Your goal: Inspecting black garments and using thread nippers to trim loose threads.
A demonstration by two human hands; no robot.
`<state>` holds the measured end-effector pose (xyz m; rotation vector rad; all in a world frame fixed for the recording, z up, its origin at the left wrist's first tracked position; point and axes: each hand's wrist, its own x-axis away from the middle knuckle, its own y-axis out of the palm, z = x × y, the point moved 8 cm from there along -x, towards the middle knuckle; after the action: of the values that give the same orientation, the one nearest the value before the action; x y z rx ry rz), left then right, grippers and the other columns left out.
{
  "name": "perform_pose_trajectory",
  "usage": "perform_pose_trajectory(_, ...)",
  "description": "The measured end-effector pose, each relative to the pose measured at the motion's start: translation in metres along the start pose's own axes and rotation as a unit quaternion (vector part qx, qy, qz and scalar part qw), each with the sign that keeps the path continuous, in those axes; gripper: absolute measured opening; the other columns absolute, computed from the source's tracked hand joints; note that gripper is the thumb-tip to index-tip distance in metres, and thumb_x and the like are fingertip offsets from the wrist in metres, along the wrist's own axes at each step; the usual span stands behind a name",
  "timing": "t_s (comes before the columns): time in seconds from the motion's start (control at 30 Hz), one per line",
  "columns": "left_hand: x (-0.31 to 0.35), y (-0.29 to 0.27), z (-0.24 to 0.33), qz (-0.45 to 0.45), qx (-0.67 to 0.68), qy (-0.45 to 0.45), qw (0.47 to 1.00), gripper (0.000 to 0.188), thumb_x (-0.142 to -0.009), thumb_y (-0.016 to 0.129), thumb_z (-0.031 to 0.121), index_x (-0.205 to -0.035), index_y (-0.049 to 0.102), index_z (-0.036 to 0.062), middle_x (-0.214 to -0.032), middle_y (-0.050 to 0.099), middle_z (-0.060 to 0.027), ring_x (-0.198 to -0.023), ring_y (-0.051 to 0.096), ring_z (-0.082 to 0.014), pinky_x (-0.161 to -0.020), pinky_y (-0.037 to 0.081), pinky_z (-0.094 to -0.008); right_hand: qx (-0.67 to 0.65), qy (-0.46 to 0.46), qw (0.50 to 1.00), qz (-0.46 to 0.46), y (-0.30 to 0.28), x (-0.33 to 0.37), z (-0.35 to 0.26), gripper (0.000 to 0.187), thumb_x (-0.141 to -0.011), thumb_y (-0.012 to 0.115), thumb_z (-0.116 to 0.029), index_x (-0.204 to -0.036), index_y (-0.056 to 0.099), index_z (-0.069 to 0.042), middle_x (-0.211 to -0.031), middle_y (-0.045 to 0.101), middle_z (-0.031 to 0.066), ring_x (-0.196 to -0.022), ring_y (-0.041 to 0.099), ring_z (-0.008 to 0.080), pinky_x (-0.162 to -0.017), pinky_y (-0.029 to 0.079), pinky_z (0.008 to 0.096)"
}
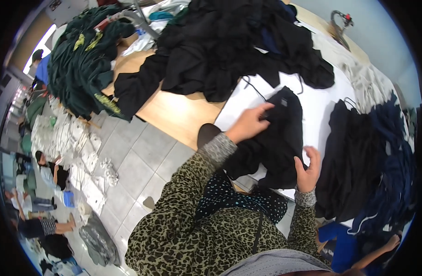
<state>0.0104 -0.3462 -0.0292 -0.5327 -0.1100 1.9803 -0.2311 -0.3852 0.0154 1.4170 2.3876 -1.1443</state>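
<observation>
A black garment (284,126) with a small pale label near its upper end and a dark cord beside it lies on a white sheet (231,110) in front of me. It looks like a pair of trousers, with its lower part spread toward me. Over its left edge is my left hand (252,122), fingers pointing right and thumb apart, somewhat blurred; nothing shows in its grasp. My right hand (308,169) is open beside the garment's lower right edge, thumb and fingers apart. Whether either hand touches the cloth, I cannot tell.
A big heap of black garments (215,50) covers the table's far side. Dark green garments (77,69) hang over the left edge. Black trousers (349,156) and navy garments (390,156) lie at right. Another person's arm (379,255) shows lower right; several people are at left.
</observation>
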Motion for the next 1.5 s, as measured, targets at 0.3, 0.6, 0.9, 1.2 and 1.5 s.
perform_pose_trajectory(0.3, 0.042, 0.016, 0.079, -0.080, 0.089, 0.015, 0.993, 0.058, -0.077, 0.072, 0.009, -0.129, 0.049, 0.0069, -0.115, 0.060, -0.0061, -0.074, 0.055, -0.0094, -0.066, 0.049, -0.0241, 0.079, -0.050, 0.993, -0.066, 0.010, -0.052, -0.018, 0.033, -0.065, 0.075, -0.010, -0.093, 0.059, 0.000, -0.089, 0.061, 0.0163, -0.085, 0.060, 0.0325, -0.080, 0.047, 0.0379)
perform_pose_trajectory(0.6, 0.104, 0.007, -0.035, -0.047, -0.163, -0.173, 0.970, 0.023, -0.074, 0.069, 0.016, -0.089, 0.061, -0.0001, -0.081, 0.062, -0.0206, -0.075, 0.060, -0.0378, -0.065, 0.048, -0.0416, 0.060, -0.006, 0.997, 0.057, -0.062, -0.120, -0.019, 0.032, -0.068, 0.074, -0.015, -0.091, 0.059, 0.002, -0.074, 0.063, 0.0141, -0.068, 0.064, 0.0208, -0.062, 0.049, 0.0305)
perform_pose_trajectory(0.9, 0.073, -0.129, 0.108, 0.317, -0.290, 0.158, 0.889, 0.026, -0.070, 0.061, -0.011, -0.093, 0.062, 0.0010, -0.089, 0.058, -0.0080, -0.063, 0.050, -0.0148, -0.055, 0.041, -0.0247, -0.018, -0.099, 0.950, 0.296, -0.152, -0.142, -0.028, 0.032, -0.071, 0.074, -0.008, -0.099, 0.060, 0.000, -0.084, 0.064, 0.0042, -0.075, 0.059, 0.0116, -0.070, 0.048, 0.0242)
perform_pose_trajectory(1.2, 0.175, -0.059, -0.015, 0.066, -0.322, 0.029, 0.944, 0.032, -0.063, 0.063, -0.011, -0.091, 0.064, 0.0054, -0.091, 0.059, -0.0073, -0.076, 0.061, -0.0258, -0.061, 0.051, -0.0336, -0.022, 0.136, 0.988, 0.064, -0.065, 0.085, 0.121, 0.029, -0.062, 0.062, 0.009, -0.086, 0.051, -0.003, -0.091, 0.060, 0.0096, -0.089, 0.058, 0.0233, -0.085, 0.044, 0.0317)
perform_pose_trajectory(1.5, 0.196, -0.114, -0.072, 0.203, -0.082, -0.190, 0.957, 0.027, -0.081, 0.063, 0.000, -0.108, 0.060, -0.0012, -0.110, 0.055, -0.0087, -0.077, 0.054, -0.0101, -0.066, 0.044, -0.0202, -0.181, 0.282, 0.941, -0.049, -0.055, 0.129, 0.127, 0.063, -0.068, 0.079, -0.010, -0.122, 0.050, 0.001, -0.117, 0.054, 0.0088, -0.104, 0.054, 0.0175, -0.092, 0.043, 0.0302)
